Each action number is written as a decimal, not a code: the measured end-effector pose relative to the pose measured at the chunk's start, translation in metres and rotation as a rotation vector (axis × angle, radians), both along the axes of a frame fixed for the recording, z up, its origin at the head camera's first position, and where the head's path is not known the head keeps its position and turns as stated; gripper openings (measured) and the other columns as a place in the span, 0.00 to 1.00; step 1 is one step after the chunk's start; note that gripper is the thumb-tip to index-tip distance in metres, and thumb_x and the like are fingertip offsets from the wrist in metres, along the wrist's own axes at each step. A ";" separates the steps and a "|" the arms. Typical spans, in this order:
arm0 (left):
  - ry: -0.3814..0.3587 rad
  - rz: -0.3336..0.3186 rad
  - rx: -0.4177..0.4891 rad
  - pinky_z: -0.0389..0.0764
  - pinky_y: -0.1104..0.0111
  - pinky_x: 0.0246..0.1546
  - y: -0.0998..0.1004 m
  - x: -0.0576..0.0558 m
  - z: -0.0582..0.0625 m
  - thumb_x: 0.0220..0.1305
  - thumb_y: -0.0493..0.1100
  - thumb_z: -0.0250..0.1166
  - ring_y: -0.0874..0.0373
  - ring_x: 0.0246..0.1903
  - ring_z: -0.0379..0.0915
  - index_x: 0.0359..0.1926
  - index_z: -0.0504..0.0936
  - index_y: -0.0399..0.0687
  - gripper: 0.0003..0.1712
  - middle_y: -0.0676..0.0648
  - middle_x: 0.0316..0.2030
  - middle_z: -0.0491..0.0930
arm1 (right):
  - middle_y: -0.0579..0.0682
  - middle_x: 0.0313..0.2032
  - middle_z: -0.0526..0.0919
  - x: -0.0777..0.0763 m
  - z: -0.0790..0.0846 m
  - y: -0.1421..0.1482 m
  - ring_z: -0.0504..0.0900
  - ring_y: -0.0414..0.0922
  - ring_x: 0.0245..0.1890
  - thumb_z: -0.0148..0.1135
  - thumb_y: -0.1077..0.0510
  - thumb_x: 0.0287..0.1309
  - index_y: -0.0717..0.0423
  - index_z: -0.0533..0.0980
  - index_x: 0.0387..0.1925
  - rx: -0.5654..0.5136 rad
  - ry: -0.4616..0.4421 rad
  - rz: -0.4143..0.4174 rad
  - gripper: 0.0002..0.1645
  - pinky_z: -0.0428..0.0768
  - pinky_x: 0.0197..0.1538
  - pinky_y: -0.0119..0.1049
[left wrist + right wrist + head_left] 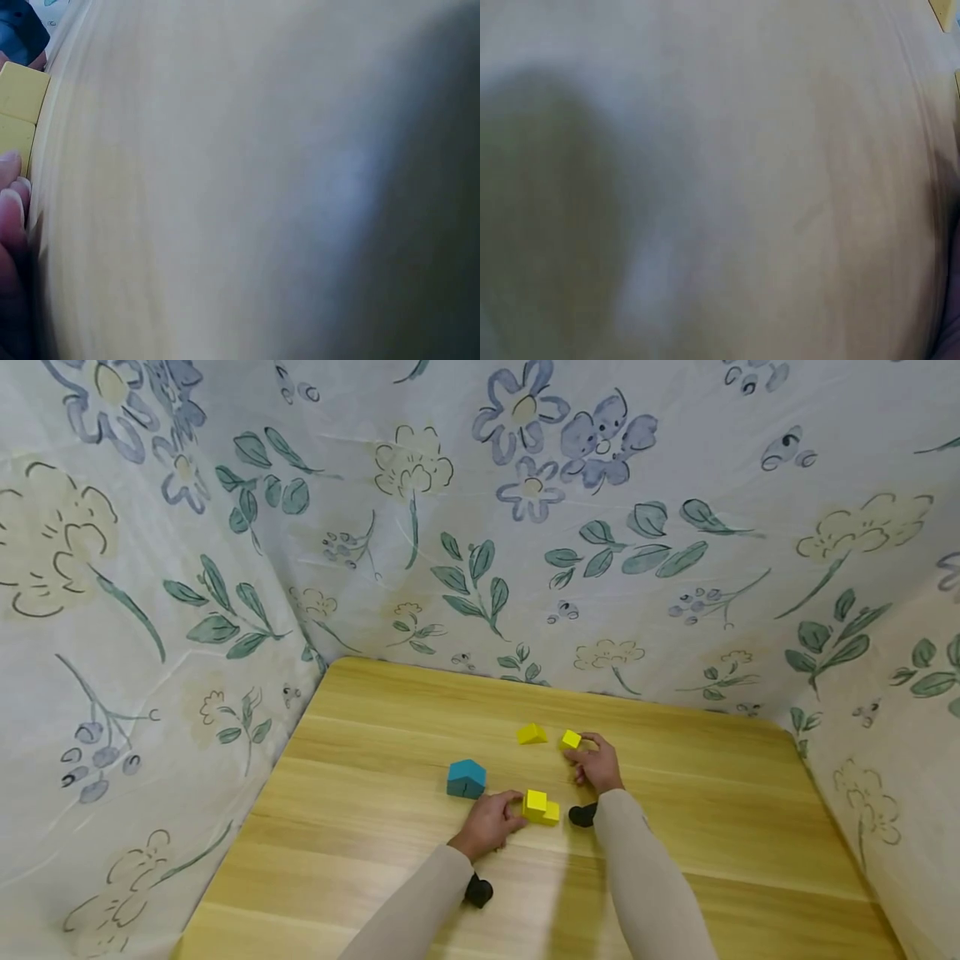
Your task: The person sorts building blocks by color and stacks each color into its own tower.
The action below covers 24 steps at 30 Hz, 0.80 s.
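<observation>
Near the middle of the table, two yellow blocks (536, 807) sit side by side, the left one standing taller in the head view. My left hand (489, 823) holds the taller one from its left side, thumb and index finger at its faces. In the left wrist view, fingertips (10, 210) rest against a yellow block (21, 94). Farther back, my right hand (597, 766) pinches a yellow cube (571, 740) between thumb and index finger. Just left of that cube lies a yellow triangular block (532, 734). The right wrist view catches only a corner of a yellow block (943, 12).
A blue house-shaped block (467, 778) stands left of the yellow ones, close to my left hand. Black wrist cameras (478, 891) hang under both sleeves. Flowered cloth (480, 593) hangs behind and beside the wooden table (360, 735).
</observation>
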<state>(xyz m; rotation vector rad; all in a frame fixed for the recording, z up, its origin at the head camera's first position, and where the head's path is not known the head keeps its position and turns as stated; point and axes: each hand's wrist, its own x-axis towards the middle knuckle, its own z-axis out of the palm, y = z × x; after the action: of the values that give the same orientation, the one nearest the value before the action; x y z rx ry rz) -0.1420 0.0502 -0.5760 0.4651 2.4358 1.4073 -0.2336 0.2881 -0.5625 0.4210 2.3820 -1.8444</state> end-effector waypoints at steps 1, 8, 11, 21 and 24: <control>-0.001 0.001 -0.002 0.68 0.72 0.11 0.000 0.000 0.000 0.63 0.41 0.66 0.63 0.08 0.65 0.61 0.74 0.42 0.26 0.55 0.20 0.72 | 0.48 0.18 0.77 0.000 0.000 0.000 0.71 0.40 0.09 0.66 0.61 0.59 0.60 0.65 0.63 0.003 0.001 0.000 0.32 0.75 0.16 0.34; -0.001 -0.001 -0.005 0.69 0.72 0.11 0.002 0.001 0.000 0.63 0.40 0.66 0.63 0.08 0.65 0.60 0.74 0.42 0.25 0.55 0.20 0.72 | 0.47 0.14 0.76 0.002 -0.001 0.000 0.70 0.40 0.09 0.66 0.61 0.59 0.61 0.66 0.63 0.026 -0.015 -0.001 0.32 0.75 0.16 0.34; 0.001 0.000 -0.008 0.69 0.72 0.11 0.002 0.001 0.000 0.63 0.40 0.66 0.63 0.08 0.65 0.60 0.74 0.41 0.25 0.55 0.20 0.72 | 0.47 0.15 0.76 0.004 -0.002 0.001 0.70 0.40 0.09 0.66 0.61 0.59 0.61 0.66 0.63 0.025 -0.007 -0.002 0.32 0.75 0.17 0.34; -0.010 0.004 -0.012 0.69 0.72 0.11 0.002 0.000 0.001 0.62 0.40 0.67 0.63 0.08 0.65 0.60 0.74 0.41 0.26 0.54 0.20 0.72 | 0.47 0.20 0.80 0.009 -0.003 0.000 0.73 0.39 0.12 0.68 0.61 0.57 0.61 0.68 0.62 -0.012 0.024 -0.016 0.32 0.77 0.20 0.32; -0.012 0.007 -0.012 0.69 0.72 0.11 0.002 0.001 0.003 0.62 0.40 0.67 0.62 0.08 0.65 0.60 0.74 0.41 0.26 0.54 0.20 0.72 | 0.48 0.21 0.81 0.012 -0.003 0.000 0.73 0.40 0.14 0.68 0.60 0.57 0.61 0.68 0.62 -0.043 0.025 -0.018 0.32 0.77 0.21 0.32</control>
<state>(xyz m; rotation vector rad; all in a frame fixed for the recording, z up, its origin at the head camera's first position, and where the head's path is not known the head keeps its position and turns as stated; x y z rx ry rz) -0.1414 0.0521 -0.5734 0.4448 2.4368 1.3936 -0.2218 0.2883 -0.5654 0.4184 2.3577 -1.9152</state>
